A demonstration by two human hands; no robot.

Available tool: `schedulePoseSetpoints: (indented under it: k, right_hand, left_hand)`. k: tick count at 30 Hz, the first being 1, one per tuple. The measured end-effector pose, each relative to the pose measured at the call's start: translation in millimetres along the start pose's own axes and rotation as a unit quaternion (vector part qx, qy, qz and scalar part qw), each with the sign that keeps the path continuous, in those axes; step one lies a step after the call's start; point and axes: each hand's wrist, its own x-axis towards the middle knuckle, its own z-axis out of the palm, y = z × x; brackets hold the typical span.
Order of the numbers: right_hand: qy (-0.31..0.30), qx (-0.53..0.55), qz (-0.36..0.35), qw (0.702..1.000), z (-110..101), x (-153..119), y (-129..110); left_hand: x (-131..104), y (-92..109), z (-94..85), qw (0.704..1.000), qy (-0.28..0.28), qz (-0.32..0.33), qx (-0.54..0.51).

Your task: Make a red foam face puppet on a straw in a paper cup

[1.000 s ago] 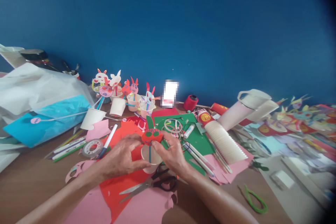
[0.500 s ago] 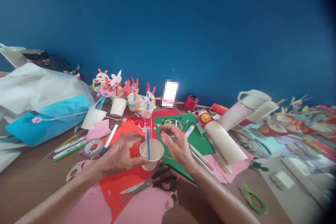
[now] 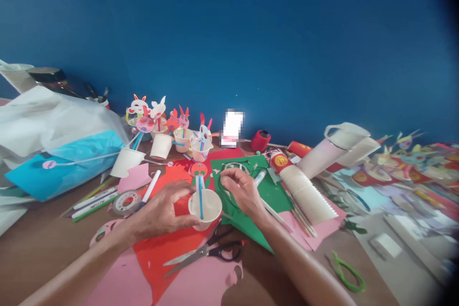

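Note:
My left hand (image 3: pixel 165 211) is wrapped round the left side of a white paper cup (image 3: pixel 205 222), thumb in front and fingers behind. A blue straw (image 3: pixel 200 198) leans up out of the cup, topped by a small orange paper face (image 3: pixel 199 169) with green eyes. Just right of the cup, above green paper (image 3: pixel 279 191), my right hand (image 3: pixel 244 193) has its fingertips pinched together; what they hold, if anything, is too small to tell. Open scissors (image 3: pixel 202 252) with black handles lie below the cup on red paper (image 3: pixel 150 253) and pink paper (image 3: pixel 193 282).
Several decorated cups (image 3: pixel 161 146) stand behind on the left, near a white plastic bag (image 3: pixel 60 119). Tape (image 3: pixel 126 202) and markers (image 3: pixel 95 200) lie left. To the right are stacked cups (image 3: pixel 308 191), a white jug (image 3: pixel 322 153) and a green pipe cleaner (image 3: pixel 347 272).
My right hand's fingers have closed into a pinch. The cup has shifted slightly left and up, and the orange face on the straw is now visible. My left hand stays round the cup.

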Motion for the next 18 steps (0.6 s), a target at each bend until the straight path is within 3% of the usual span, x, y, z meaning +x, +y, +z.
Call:
schedulePoseSetpoints:
  k: [5, 10, 18]
  right_hand:
    - [-0.013, -0.025, 0.008, 1.000, 0, 6, 13]
    - [-0.047, -0.129, -0.034, 0.990, 1, 10, 20]
    - [-0.104, -0.342, -0.128, 0.925, 21, 39, 29]
  left_hand:
    - [-4, -10, 1.9, 0.999, -0.024, -0.008, 0.044]
    - [-9, -16, -1.4, 0.994, -0.093, 0.018, 0.060]
    - [-10, -14, -13.3, 0.996, -0.069, -0.021, 0.052]
